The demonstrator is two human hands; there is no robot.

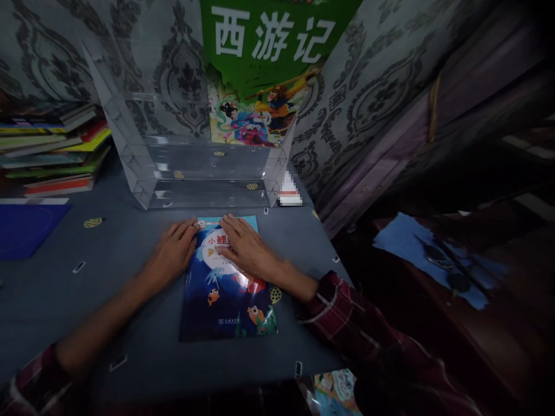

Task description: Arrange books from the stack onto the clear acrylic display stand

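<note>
1. The book (217,306) lies flat on the table (151,341), before the clear rack (212,196).
2. Left hand (177,248), loosely open, grips nothing; it rests at the book's edge, perhaps steadying it.
3. Right hand (247,247) lies open across it, grasping nothing.

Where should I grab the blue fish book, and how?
Probably at the middle of its near edge, coming from the person's side, thumb on top and fingers underneath. The book lies thin and flat on the table, and that edge is bare; the left hand and right hand are toward its far end.
</note>
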